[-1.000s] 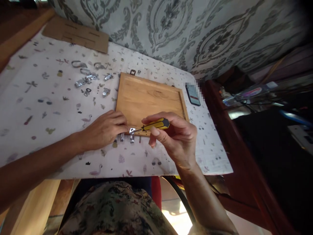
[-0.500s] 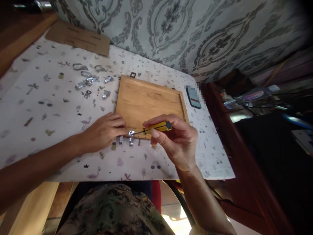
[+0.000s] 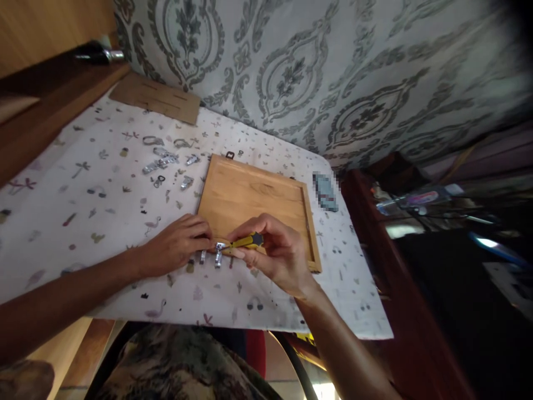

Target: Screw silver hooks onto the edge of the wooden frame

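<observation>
My right hand (image 3: 277,250) is closed round a small yellow-and-black screwdriver (image 3: 247,240). Its tip points left and meets a shiny metal latch (image 3: 219,256) at the front edge of a shallow framed wooden panel (image 3: 254,194). On the panel's near left corner, my left hand (image 3: 183,244) has its fingers pressed together, the fingertips right beside the latch. What they pinch is hidden. Another narrow metal piece (image 3: 202,256) sticks out from the same edge, just below those fingertips.
Several loose metal latches (image 3: 164,159) and small fittings lie left of the panel on the patterned tablecloth (image 3: 116,222). A cardboard piece (image 3: 156,100) rests at the back left by the wall. A phone (image 3: 325,191) lies to the right.
The view has shifted, so the table sits lower in it. My right hand has come closer to the latch and my left hand, with the screwdriver more over the panel's edge. My left hand stays at the corner.
</observation>
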A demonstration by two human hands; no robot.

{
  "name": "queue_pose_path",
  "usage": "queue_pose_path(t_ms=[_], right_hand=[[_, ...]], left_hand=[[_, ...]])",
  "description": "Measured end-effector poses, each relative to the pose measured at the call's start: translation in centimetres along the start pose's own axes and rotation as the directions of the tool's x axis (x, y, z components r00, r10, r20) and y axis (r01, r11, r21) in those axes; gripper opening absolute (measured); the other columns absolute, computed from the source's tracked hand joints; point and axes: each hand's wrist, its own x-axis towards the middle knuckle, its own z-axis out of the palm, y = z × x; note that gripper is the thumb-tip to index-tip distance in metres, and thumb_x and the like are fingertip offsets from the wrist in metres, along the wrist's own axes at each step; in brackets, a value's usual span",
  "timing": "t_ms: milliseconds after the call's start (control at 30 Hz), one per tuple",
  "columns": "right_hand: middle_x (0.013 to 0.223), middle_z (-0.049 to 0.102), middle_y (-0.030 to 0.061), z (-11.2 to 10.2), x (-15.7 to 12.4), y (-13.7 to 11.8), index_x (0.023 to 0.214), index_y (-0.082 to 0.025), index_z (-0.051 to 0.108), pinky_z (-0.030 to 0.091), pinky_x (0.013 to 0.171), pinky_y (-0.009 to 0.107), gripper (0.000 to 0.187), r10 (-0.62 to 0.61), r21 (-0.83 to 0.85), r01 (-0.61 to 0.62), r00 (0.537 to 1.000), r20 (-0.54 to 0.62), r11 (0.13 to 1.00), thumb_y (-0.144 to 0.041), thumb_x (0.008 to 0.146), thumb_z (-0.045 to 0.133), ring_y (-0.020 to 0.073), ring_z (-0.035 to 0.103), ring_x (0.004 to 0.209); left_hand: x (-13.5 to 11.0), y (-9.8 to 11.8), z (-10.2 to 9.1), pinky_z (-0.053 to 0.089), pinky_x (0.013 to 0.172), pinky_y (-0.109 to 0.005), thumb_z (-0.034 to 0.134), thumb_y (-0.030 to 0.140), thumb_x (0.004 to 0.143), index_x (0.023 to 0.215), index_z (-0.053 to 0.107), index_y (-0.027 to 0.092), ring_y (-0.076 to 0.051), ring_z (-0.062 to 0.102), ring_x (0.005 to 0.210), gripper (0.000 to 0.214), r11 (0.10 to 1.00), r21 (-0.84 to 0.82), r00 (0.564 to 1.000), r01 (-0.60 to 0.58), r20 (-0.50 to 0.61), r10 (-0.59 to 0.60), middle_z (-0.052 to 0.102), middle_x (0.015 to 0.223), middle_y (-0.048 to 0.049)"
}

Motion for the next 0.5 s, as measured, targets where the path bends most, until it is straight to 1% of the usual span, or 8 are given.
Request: queue_pose_path(t_ms=[100,167,233,300,333,400,500], right_hand=[[0.084,0.073,0.0006,0.6,-0.3,0.1,0.084,-0.018,0.064,0.049,0.046,0.017,0.029,0.02,0.045,-0.018,0.999,-0.038,0.999,-0.038,0.079,0.085,0.0055,0.057,0.054],[0.085,0.072,0.0001,0.8,-0.8,0.2,0.09,-0.018,0.067,0.051,0.048,0.017,0.028,0.006,0.05,-0.004,0.999,-0.047,0.999,-0.036,0.079,0.085,0.0054,0.058,0.055],[0.091,0.073,0.0008,1.0,-1.3,0.4,0.101,-0.02,0.071,0.055,0.053,0.018,0.025,-0.014,0.065,0.017,0.998,-0.054,0.998,-0.033,0.082,0.082,0.0055,0.061,0.058],[0.095,0.075,0.0021,1.2,-1.6,0.6,0.107,-0.021,0.074,0.057,0.054,0.019,0.024,-0.036,0.086,0.043,0.996,-0.084,0.995,-0.031,0.085,0.079,0.0058,0.062,0.059],[0.096,0.076,0.0026,1.4,-1.7,0.8,0.106,-0.021,0.074,0.057,0.053,0.02,0.024,-0.049,0.083,0.059,0.992,-0.117,0.995,-0.032,0.085,0.079,0.0061,0.062,0.058],[0.095,0.076,0.0032,1.6,-1.7,0.9,0.097,-0.02,0.074,0.055,0.048,0.019,0.023,-0.068,0.044,0.078,0.977,-0.202,0.996,-0.035,0.082,0.082,0.006,0.058,0.054],[0.086,0.074,0.002,1.9,-1.4,0.9,0.082,-0.018,0.069,0.047,0.04,0.018,0.031,-0.066,-0.025,0.061,0.953,-0.295,0.998,-0.041,0.073,0.088,0.0046,0.049,0.049]], left_hand=[[-0.1,-0.3,0.2,0.048,0.087,-0.035,0.044,-0.001,0.092,0.109,0.071,0.021,-0.02,0.057,0.095,0.038,1.0,0.013,1.0,-0.008,0.022,0.008,0.068,0.101,-0.0065],[0.0,-0.5,0.2,0.047,0.086,-0.035,0.044,-0.001,0.092,0.108,0.071,0.021,-0.02,0.057,0.095,0.038,0.999,0.029,0.999,-0.026,0.023,0.025,0.068,0.1,-0.0062],[0.1,-0.6,0.2,0.048,0.083,-0.034,0.045,-0.001,0.092,0.105,0.073,0.02,-0.02,0.056,0.092,0.037,0.997,0.057,0.999,-0.045,0.015,0.044,0.067,0.094,-0.0058],[0.3,-0.5,0.1,0.048,0.081,-0.033,0.044,-0.002,0.092,0.1,0.074,0.019,-0.02,0.055,0.089,0.038,0.994,0.09,0.998,-0.054,0.016,0.053,0.065,0.09,-0.0058],[0.4,-0.5,0.0,0.048,0.081,-0.032,0.044,-0.002,0.092,0.098,0.075,0.019,-0.02,0.056,0.089,0.038,0.993,0.101,0.998,-0.058,0.02,0.056,0.065,0.089,-0.006],[0.5,-0.5,0.0,0.048,0.082,-0.032,0.044,-0.003,0.09,0.095,0.075,0.018,-0.02,0.056,0.091,0.038,0.992,0.113,0.998,-0.062,0.024,0.06,0.066,0.091,-0.0063],[0.7,-0.5,-0.1,0.049,0.082,-0.032,0.044,-0.005,0.087,0.089,0.074,0.018,-0.019,0.057,0.091,0.038,0.991,0.114,0.997,-0.074,0.014,0.073,0.066,0.09,-0.0057]])
